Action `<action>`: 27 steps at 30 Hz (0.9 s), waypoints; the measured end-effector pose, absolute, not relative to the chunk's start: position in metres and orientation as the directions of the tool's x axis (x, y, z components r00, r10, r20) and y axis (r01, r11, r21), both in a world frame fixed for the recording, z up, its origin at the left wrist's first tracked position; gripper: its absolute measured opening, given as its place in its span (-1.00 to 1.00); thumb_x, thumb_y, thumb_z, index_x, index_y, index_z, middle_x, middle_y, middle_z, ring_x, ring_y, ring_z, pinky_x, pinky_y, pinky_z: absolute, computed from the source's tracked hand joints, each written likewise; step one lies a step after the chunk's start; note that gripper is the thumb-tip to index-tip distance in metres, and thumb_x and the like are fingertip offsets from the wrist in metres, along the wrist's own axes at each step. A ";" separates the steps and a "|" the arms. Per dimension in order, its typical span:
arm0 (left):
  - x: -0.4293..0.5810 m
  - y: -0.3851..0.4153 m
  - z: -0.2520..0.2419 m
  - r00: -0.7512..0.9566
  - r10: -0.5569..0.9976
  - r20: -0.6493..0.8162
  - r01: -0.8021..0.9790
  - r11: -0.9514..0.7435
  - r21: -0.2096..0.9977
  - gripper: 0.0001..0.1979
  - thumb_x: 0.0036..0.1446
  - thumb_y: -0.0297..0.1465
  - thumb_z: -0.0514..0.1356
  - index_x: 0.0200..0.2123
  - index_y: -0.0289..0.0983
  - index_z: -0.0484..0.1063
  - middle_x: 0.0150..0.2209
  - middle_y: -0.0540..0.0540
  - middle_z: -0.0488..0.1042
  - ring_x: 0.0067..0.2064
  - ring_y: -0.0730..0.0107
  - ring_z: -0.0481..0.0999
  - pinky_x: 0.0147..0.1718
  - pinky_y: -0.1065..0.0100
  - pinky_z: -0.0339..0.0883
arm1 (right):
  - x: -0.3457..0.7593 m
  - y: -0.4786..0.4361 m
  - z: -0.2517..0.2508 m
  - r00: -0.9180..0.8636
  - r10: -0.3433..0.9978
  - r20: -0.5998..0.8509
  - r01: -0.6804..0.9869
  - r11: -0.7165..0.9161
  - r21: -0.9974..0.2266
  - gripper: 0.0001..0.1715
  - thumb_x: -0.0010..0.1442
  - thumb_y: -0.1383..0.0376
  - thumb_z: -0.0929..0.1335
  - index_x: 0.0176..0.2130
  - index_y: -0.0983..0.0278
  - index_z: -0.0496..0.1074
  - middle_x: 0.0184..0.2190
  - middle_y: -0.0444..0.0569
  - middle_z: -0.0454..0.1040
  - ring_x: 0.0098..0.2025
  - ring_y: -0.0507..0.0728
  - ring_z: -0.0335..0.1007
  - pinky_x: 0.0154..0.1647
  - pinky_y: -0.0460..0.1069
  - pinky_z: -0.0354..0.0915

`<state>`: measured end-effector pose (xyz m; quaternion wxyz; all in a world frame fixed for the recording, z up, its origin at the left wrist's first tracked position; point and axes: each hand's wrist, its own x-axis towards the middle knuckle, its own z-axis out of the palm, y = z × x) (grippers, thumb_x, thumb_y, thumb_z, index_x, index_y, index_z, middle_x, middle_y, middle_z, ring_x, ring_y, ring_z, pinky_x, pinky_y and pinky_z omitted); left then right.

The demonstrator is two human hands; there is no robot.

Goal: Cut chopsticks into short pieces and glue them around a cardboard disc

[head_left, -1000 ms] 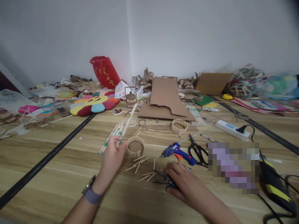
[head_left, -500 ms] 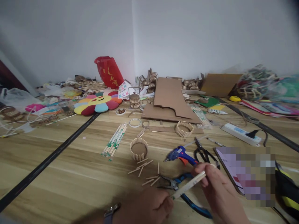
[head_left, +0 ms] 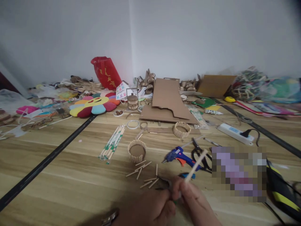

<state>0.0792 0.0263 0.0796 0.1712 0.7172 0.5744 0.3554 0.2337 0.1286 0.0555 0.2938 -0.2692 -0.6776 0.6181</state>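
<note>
Pale disposable chopsticks point up and right from between my hands. Around their lower part, the fingers of my right hand are closed. My left hand, wearing a wristwatch, is closed at the lower end, where a bit of wrapper with green shows; the rest is hidden. Behind my hands lie blue-handled pliers, mostly covered. Short cut sticks are scattered to their left, near a round cardboard cup walled with such sticks. A blue glue gun rests beside black scissors.
Wrapped chopsticks lie at left of centre. A second stick ring stands before cardboard sheets. Toward the right are a power strip and a blurred-out flat object. A flower cushion and red bag sit behind.
My right hand has moved down and left from the chopsticks' upper end to beside my left hand. Their upper end now shows bare. The view has shifted slightly.
</note>
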 end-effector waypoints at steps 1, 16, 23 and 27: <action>0.075 0.026 0.081 0.056 0.912 0.405 0.748 -0.307 0.588 -0.53 0.45 -0.16 -0.21 -0.13 -0.18 0.45 -0.30 -0.08 0.61 -0.30 0.32 0.59 -0.34 0.38 0.44 | 0.236 0.134 0.059 -0.681 0.731 0.048 -0.020 0.047 -0.999 -0.24 0.25 -0.27 0.18 -0.62 0.24 0.29 -0.63 -0.13 0.21 -0.51 0.05 0.14 -0.45 -0.05 0.13; 0.016 0.039 0.086 0.449 0.558 0.698 0.887 -0.372 -0.273 -0.73 0.39 -0.51 -0.07 -0.26 -0.20 0.38 -0.50 0.03 0.46 -0.45 0.34 0.42 -0.32 0.29 0.32 | 0.267 0.151 0.105 -0.926 0.190 -0.325 0.289 -0.196 -0.937 -0.35 0.15 -0.10 0.35 -0.71 0.24 0.20 -0.75 -0.24 0.14 -0.67 -0.07 -0.02 -0.60 -0.09 -0.08; -0.011 0.051 0.075 -0.063 0.748 0.661 0.992 -0.028 0.126 -0.72 0.33 -0.40 -0.06 -0.32 -0.16 0.42 -0.46 -0.03 0.59 -0.44 0.23 0.60 -0.46 0.33 0.40 | 0.342 0.209 0.149 -0.573 0.820 0.015 0.254 0.195 -0.947 -0.32 0.17 -0.25 0.27 -0.62 0.20 0.23 -0.68 -0.20 0.16 -0.60 0.02 0.03 -0.53 -0.05 0.01; 0.006 0.051 0.062 0.014 0.768 0.641 0.969 -0.168 0.180 -0.77 0.30 -0.44 -0.02 -0.20 -0.14 0.43 -0.39 -0.02 0.66 -0.39 0.24 0.67 -0.41 0.38 0.49 | 0.371 0.240 0.148 -0.027 0.936 0.352 0.706 0.267 -0.656 -0.44 0.15 -0.19 0.25 -0.49 0.20 0.37 -0.60 -0.09 0.34 -0.47 0.15 0.25 -0.46 -0.01 0.08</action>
